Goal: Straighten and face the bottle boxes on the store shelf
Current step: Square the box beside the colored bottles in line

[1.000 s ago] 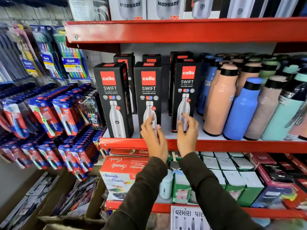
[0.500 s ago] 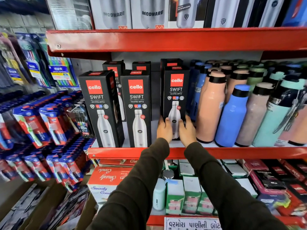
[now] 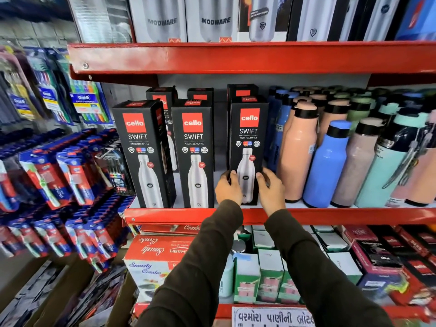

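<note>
Three black Cello Swift bottle boxes stand in the front row on the red shelf [image 3: 306, 215]. The left box [image 3: 141, 147] is turned slightly, showing its right side. The middle box [image 3: 194, 147] faces forward. The right box [image 3: 247, 138] sits a little further back, near the loose bottles. My left hand [image 3: 227, 188] grips its lower left edge and my right hand [image 3: 271, 187] grips its lower right edge. Three more boxes [image 3: 200, 94] stand behind the front row, mostly hidden.
Loose bottles, peach [image 3: 296, 149], blue [image 3: 326, 166] and others, crowd the shelf right of the boxes. Modware boxes [image 3: 212, 20] fill the shelf above. Toothbrush packs [image 3: 70, 175] hang at left. Green and red boxes [image 3: 269, 274] sit on the shelf below.
Both hands went from the gap between the middle and right boxes to the right box and closed on its lower edges. The view has drawn closer to the shelf.
</note>
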`<move>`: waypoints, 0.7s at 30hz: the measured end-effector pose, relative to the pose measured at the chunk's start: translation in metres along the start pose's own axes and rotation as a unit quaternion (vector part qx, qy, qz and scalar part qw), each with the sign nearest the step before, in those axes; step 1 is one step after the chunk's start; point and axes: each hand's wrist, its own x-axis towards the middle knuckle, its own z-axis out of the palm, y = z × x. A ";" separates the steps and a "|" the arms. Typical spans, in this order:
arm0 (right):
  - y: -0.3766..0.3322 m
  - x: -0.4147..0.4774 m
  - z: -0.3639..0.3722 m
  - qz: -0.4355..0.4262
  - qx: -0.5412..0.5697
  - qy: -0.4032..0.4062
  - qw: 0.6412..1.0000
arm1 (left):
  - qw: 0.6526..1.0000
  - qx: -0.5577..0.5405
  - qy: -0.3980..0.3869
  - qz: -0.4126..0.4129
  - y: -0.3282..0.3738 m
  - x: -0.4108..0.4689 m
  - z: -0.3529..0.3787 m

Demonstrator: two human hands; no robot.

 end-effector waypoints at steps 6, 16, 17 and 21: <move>0.002 -0.018 -0.009 -0.005 0.003 -0.007 1.000 | 1.000 0.020 0.010 0.016 -0.004 -0.019 -0.010; -0.006 -0.035 -0.019 -0.012 0.016 -0.019 1.000 | 1.000 0.010 -0.006 0.025 -0.007 -0.037 -0.019; -0.004 -0.033 -0.018 -0.010 0.012 -0.020 1.000 | 1.000 0.007 -0.006 0.027 -0.007 -0.035 -0.018; -0.009 -0.034 -0.023 -0.010 -0.016 -0.055 0.998 | 0.999 0.007 -0.016 0.040 -0.005 -0.040 -0.019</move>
